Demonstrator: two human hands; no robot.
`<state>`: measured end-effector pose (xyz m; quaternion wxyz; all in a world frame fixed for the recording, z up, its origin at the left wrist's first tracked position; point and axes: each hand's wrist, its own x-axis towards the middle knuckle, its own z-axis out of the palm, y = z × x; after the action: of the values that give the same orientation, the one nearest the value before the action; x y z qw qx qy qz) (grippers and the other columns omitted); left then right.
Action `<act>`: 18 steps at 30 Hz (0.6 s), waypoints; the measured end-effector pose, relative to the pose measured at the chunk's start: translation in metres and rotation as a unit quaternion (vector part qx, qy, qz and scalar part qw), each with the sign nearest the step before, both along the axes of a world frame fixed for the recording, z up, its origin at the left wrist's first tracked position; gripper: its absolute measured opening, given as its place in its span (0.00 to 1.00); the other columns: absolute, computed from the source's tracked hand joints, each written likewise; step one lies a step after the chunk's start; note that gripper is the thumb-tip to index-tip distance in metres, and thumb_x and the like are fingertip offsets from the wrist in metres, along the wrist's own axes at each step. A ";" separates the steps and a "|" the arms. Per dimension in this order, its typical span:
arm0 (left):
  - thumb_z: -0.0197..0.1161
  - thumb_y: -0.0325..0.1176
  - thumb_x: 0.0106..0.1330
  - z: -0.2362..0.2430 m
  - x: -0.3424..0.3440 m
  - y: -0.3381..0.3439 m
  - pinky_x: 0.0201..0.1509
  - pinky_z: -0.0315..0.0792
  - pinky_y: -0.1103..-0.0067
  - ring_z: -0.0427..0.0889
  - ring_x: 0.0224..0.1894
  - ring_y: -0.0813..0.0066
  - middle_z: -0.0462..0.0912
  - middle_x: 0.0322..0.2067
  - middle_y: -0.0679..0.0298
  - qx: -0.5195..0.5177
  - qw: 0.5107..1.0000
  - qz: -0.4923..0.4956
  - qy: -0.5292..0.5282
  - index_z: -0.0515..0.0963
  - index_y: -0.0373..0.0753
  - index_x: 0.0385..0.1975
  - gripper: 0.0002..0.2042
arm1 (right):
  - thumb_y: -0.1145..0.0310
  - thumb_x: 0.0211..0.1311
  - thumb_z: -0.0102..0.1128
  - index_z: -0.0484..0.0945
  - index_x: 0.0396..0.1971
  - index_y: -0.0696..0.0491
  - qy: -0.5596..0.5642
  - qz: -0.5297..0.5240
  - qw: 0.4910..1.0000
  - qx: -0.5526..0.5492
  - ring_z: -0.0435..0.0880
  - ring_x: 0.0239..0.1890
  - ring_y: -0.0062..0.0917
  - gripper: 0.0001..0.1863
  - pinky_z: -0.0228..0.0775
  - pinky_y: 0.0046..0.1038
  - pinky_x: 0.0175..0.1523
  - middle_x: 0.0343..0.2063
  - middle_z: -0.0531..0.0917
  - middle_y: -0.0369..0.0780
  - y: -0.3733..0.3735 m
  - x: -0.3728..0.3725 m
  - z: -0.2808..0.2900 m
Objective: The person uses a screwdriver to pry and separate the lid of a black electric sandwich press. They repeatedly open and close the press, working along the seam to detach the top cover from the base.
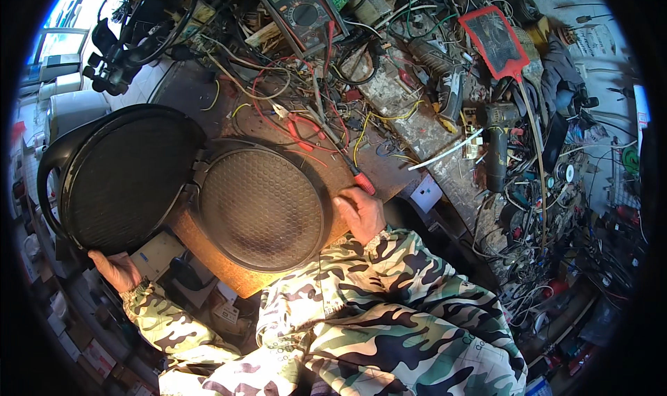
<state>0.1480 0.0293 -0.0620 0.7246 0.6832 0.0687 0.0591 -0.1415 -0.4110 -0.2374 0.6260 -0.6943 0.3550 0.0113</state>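
A round black electric griddle (260, 208) lies opened out on the brown work table (201, 253). Its textured base plate faces up, and its dark lid (128, 180) is swung over to the left, with a loop handle on the far side. My left hand (118, 271) grips the lid's near rim; some of its fingers are hidden beneath. Just right of the base, my right hand (361, 215) is closed with fingers curled, and whatever it may hold is hidden. A screwdriver (363, 182) with a red handle lies right by its knuckles. Red-handled pliers (302, 132) rest behind the base.
A multimeter (302, 10) with red leads stands at the back. Tangled wires and tools cover the right bench (445, 146), among them a cordless driver (496, 146) and a red-framed fly swatter (493, 43). Boxes (156, 256) sit below the table on the left.
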 end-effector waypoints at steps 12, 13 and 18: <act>0.65 0.57 0.67 0.000 -0.003 -0.005 0.78 0.53 0.64 0.62 0.73 0.64 0.63 0.73 0.62 -0.006 1.000 0.023 0.006 0.64 0.38 0.71 0.39 | 0.75 0.60 0.68 0.83 0.37 0.59 0.038 -0.099 0.959 -0.264 0.85 0.34 0.46 0.07 0.77 0.39 0.36 0.32 0.83 0.48 -0.060 -0.010 -0.018; 0.65 0.57 0.67 0.001 -0.002 -0.007 0.78 0.53 0.64 0.62 0.73 0.64 0.63 0.73 0.62 -0.008 1.000 0.022 0.005 0.64 0.38 0.71 0.38 | 0.75 0.60 0.68 0.83 0.38 0.59 0.032 -0.096 0.953 -0.287 0.85 0.34 0.47 0.07 0.78 0.40 0.37 0.33 0.82 0.48 -0.061 -0.010 -0.019; 0.64 0.57 0.68 0.001 -0.006 -0.007 0.78 0.52 0.65 0.63 0.73 0.65 0.65 0.72 0.61 -0.025 0.999 0.042 0.010 0.65 0.38 0.70 0.38 | 0.73 0.61 0.67 0.82 0.40 0.57 0.011 -0.074 0.921 -0.383 0.84 0.32 0.48 0.08 0.78 0.41 0.35 0.35 0.81 0.45 -0.070 0.007 -0.018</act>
<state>0.1416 0.0221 -0.0607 0.7375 0.6622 0.1058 0.0807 -0.1342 -0.4807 -0.2554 0.3072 -0.8527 0.3894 -0.1637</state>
